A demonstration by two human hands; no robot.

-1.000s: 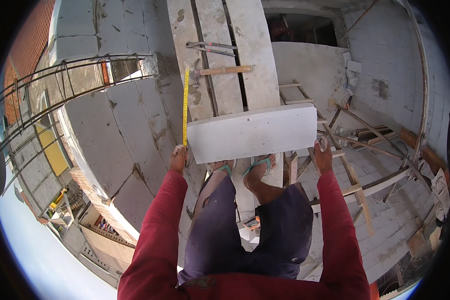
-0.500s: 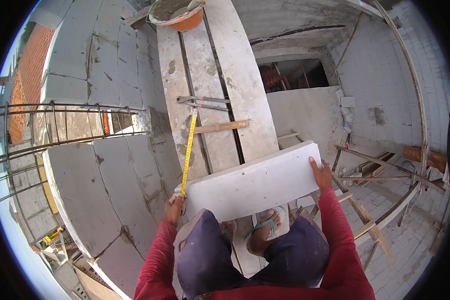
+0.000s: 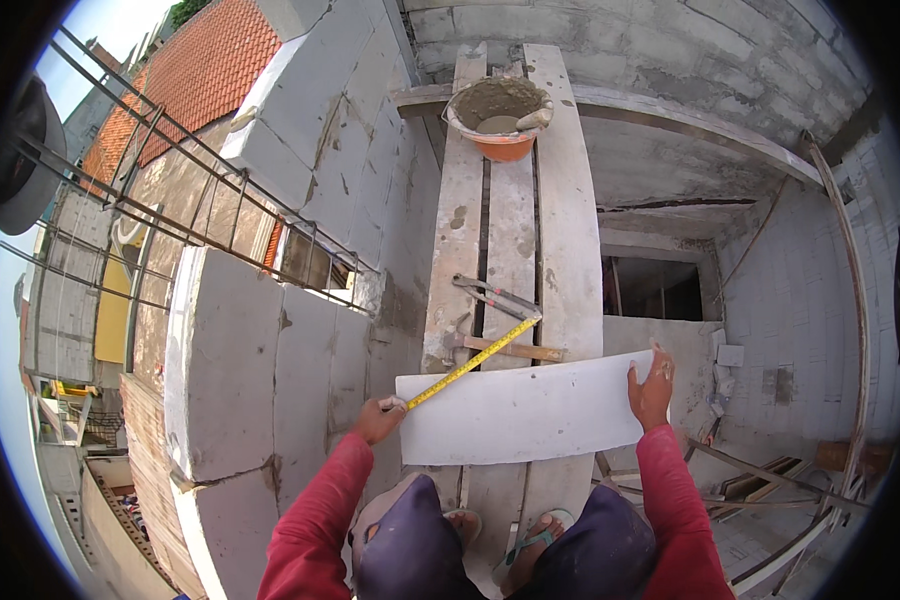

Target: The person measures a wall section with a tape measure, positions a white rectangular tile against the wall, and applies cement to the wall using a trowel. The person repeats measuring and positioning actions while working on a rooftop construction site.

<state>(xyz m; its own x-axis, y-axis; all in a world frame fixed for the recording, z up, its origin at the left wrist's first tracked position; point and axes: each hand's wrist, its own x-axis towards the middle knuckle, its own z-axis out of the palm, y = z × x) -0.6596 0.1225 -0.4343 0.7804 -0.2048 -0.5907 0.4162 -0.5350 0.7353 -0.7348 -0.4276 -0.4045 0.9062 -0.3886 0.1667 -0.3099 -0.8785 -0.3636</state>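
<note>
A long white lightweight block (image 3: 520, 418) lies crosswise in front of my knees, over the planks. My left hand (image 3: 378, 420) is closed at its left end, holding the yellow tape measure (image 3: 470, 362); the tape's case is not visible. The blade slants up and away to the right, past the block's far edge. My right hand (image 3: 653, 390) grips the block's right end, thumb on the face and fingers at the edge. Just beyond, a wooden-handled hammer (image 3: 515, 349) rests on the planks, with a pair of long-handled pincers (image 3: 500, 296) behind it.
An orange bucket of wet mortar (image 3: 503, 148) stands farther along the plank scaffold (image 3: 568, 220). On the left rises a block wall (image 3: 230, 370) with bare steel rebar (image 3: 205, 240) jutting out. Wooden poles and a lower floor lie to the right.
My view has lifted and swung left, bringing the whole bucket into sight. The block now sits flatter, and the tape blade has tilted from near upright to slanting right. My right hand has shifted upward.
</note>
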